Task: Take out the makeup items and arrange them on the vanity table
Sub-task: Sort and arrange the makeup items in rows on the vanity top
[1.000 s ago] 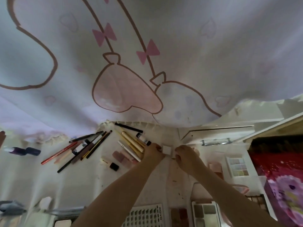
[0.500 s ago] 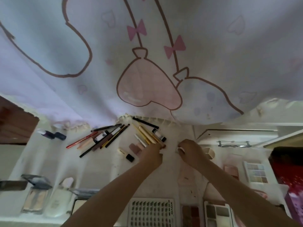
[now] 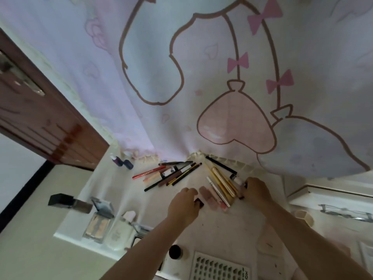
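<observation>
Gold and pink sticks (image 3: 221, 183) lie bunched between the hands on the white surface (image 3: 226, 225). From the head view, the left hand (image 3: 184, 207) curls its fingers on a small dark-capped tube (image 3: 198, 202); the right hand (image 3: 257, 191) closes round the ends of the bunch at a white tube (image 3: 238, 180). Best squeeze inward evenly, keeping the sticks parallel. Beyond the left hand lies a fan of roughly eight pencils (image 3: 173, 174), with two dark bottles (image 3: 122, 162) farther left.

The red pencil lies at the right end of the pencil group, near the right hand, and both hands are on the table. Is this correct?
Not quite. The head view shows the red pencil at the left end of the pencil group, far from the right hand. Both hands are on the table; left hand.
</observation>
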Motion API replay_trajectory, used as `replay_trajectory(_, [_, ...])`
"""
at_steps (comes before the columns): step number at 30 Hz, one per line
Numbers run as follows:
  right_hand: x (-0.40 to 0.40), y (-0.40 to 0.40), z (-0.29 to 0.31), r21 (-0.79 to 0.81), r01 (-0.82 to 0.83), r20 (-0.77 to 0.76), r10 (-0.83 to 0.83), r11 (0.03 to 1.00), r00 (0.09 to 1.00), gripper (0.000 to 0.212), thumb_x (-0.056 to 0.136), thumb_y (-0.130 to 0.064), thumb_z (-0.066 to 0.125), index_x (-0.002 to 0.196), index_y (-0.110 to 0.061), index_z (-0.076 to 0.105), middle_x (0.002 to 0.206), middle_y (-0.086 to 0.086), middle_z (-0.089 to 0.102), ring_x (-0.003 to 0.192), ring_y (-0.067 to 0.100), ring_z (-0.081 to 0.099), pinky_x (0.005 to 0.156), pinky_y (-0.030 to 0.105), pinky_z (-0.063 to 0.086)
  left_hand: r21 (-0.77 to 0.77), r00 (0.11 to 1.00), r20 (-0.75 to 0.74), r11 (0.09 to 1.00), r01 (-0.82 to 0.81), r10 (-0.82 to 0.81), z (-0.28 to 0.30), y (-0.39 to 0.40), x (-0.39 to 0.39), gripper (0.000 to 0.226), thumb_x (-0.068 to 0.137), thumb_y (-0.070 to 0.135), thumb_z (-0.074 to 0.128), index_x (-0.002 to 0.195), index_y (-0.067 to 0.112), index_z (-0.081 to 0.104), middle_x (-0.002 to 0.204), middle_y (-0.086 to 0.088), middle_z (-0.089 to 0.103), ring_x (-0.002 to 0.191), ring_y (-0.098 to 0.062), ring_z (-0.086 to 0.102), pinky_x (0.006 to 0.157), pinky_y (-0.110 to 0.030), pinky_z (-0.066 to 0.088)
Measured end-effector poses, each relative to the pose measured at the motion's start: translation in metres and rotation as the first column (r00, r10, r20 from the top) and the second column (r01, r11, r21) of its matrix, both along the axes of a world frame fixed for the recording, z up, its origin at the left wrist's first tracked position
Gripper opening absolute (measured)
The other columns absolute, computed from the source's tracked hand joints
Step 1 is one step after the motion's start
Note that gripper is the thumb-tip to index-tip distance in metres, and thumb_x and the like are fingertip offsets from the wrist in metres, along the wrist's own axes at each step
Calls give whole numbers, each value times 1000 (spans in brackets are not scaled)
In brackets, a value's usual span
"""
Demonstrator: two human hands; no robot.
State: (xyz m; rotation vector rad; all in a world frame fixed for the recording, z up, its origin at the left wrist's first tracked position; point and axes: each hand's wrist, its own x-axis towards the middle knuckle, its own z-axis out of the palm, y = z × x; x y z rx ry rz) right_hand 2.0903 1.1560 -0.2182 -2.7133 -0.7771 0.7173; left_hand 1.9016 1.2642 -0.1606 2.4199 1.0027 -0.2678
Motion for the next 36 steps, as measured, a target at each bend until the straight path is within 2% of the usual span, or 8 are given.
replay_trajectory(7, [-27, 9, 76, 379, -232, -15, 256, 896, 966, 13, 95, -16, 42, 87, -8, 48, 82, 8, 53, 79, 24, 53, 64, 26, 30, 104, 984, 137, 989, 104, -118, 20, -6, 13, 54, 94, 27, 45, 143, 14, 25, 146, -5, 32, 134, -21, 32, 106, -32, 34])
replay_trajectory(11, [-57, 31, 108, 559, -160, -106, 261, 814, 960, 20, 96, -18, 38, 87, -6, 52, 70, -1, 50, 67, 15, 48, 55, 18, 34, 59, 967, 255, 998, -38, 21, 30, -10, 10, 34, 98, 29, 36, 126, 10, 42, 123, -8, 52, 107, -24, 54, 83, -30, 41])
replay_trajectory(14, [-78, 46, 113, 555, -102, -160, 226, 825, 961, 27, 98, -24, 34, 76, -13, 45, 67, -6, 46, 63, 9, 46, 53, 8, 35, 123, 947, 320, 991, -51, 9, 30, -1, -7, 31, 100, 27, 32, 116, 6, 47, 112, -10, 54, 101, -25, 53, 76, -25, 36])
replay_trajectory(21, [-120, 91, 126, 414, -154, -188, 250, 897, 950, 40, 99, -33, 27, 62, -21, 38, 61, -4, 39, 67, 18, 42, 57, 27, 32, 245, 969, 170, 960, 134, -179, 48, 45, -50, 55, 96, 47, 18, 112, 4, 49, 103, -10, 60, 89, -27, 58, 72, -33, 43])
replay_trajectory(26, [-163, 129, 150, 570, -104, -180, 248, 815, 952, 51, 97, -23, 40, 47, -18, 33, 30, -9, 38, 32, 3, 39, 38, 12, 30, -227, 868, 473, 932, 284, -149, 78, 101, -99, 27, 100, 25, 30, 87, 9, 48, 67, 2, 46, 58, -11, 44, 58, -24, 39])
replay_trajectory(30, [-206, 157, 163, 687, -195, -81, 341, 700, 937, 41, 85, -37, 39, 53, -12, 39, 48, 10, 42, 41, 9, 39, 44, 16, 29, -751, 884, 446, 595, 287, 136, 101, 137, -143, 29, 91, 32, 29, 67, 18, 38, 45, 15, 35, 36, 3, 27, 41, -11, 25])
replay_trajectory(32, [-219, 168, 172, 712, -255, -33, 394, 654, 918, 40, 72, -48, 28, 55, -13, 38, 51, 15, 43, 43, 13, 41, 45, 18, 30, -827, 885, 436, 461, 323, 163, 107, 151, -160, 34, 94, 32, 27, 65, 16, 34, 40, 15, 31, 35, 3, 23, 38, -9, 21])
replay_trajectory(36, [-223, 186, 194, 482, -514, 107, 534, 710, 839, 32, 93, -39, 33, 65, -25, 35, 60, -5, 39, 53, 4, 38, 53, 13, 34, -667, 872, 489, 649, 367, 10, 112, 184, -173, 32, 99, 28, 27, 71, 16, 38, 52, 13, 39, 43, -2, 31, 47, -15, 28])
